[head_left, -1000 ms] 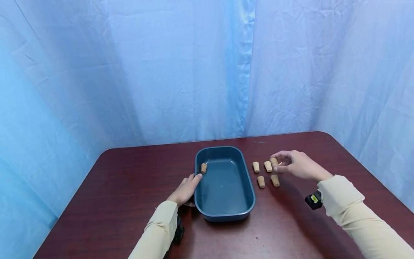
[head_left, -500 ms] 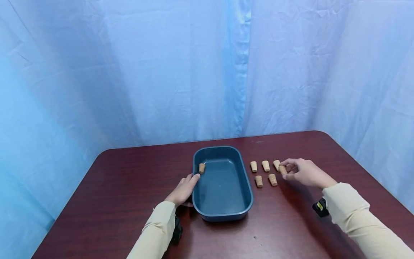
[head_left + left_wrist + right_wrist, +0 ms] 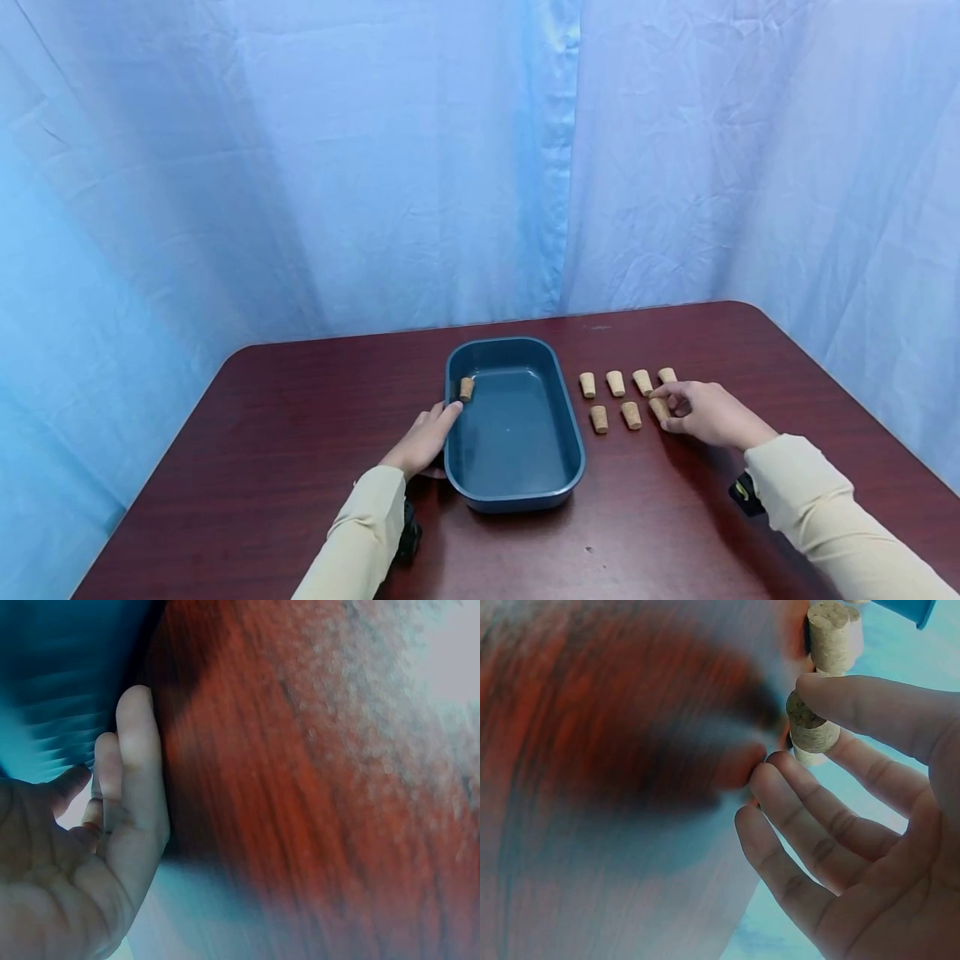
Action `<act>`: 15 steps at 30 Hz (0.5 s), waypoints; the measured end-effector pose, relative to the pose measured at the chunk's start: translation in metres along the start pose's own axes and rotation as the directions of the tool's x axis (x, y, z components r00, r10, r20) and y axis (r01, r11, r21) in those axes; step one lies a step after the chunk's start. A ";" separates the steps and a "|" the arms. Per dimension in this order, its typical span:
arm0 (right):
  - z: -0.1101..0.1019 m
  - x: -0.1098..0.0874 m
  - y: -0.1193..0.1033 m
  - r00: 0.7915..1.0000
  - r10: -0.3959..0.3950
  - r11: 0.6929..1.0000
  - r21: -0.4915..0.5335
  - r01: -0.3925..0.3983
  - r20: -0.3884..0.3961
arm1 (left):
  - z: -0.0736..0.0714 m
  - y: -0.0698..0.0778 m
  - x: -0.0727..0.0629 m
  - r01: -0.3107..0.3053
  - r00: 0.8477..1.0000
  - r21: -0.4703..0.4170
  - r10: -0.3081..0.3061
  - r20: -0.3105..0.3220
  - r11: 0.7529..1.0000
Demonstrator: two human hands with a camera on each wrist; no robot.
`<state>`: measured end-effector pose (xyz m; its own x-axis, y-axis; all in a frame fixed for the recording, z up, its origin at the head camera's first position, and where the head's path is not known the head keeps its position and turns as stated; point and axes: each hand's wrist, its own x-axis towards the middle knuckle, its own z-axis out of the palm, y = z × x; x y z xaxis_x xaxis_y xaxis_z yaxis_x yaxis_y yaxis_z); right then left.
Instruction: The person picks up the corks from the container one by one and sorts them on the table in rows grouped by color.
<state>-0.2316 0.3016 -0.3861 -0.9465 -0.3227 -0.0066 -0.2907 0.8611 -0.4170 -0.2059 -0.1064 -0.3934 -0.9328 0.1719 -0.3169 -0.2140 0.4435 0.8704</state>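
Observation:
My right hand (image 3: 708,412) pinches a tapered cork stopper (image 3: 659,407) between thumb and forefinger, at the right end of the near row of corks. In the right wrist view this held cork (image 3: 813,726) tilts slightly, the other fingers spread below it. Whether it touches the table cannot be told. With its thumb over the rim and its fingers along the outer wall, my left hand (image 3: 423,439) holds the left side of a dark blue rectangular bin (image 3: 573,467). One cork (image 3: 467,389) is inside the bin, by its left wall near the thumb.
Several corks stand in two rows right of the bin, among them a far-row cork (image 3: 587,385) and a near-row cork (image 3: 598,419). The dark red wooden table (image 3: 262,467) has rounded far corners. Behind it hang light blue curtains (image 3: 420,167).
My right hand has moved right and towards me with the cork, from the far row to the end of the near row. My left hand stays on the bin.

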 end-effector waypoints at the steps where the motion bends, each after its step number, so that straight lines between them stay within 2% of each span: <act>1: 0.001 0.000 0.000 1.000 -0.006 1.000 -0.003 0.006 -0.005 | 0.000 0.000 0.000 0.000 1.000 0.000 0.000 0.000 1.000; 15: 0.006 0.002 0.000 1.000 -0.002 1.000 -0.023 0.001 -0.012 | 0.000 0.000 0.001 -0.002 1.000 0.002 0.002 0.001 1.000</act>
<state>-0.2323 0.2990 -0.3919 -0.9476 -0.3194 0.0052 -0.2953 0.8695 -0.3959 -0.2071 -0.1061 -0.3943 -0.9330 0.1733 -0.3153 -0.2114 0.4450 0.8702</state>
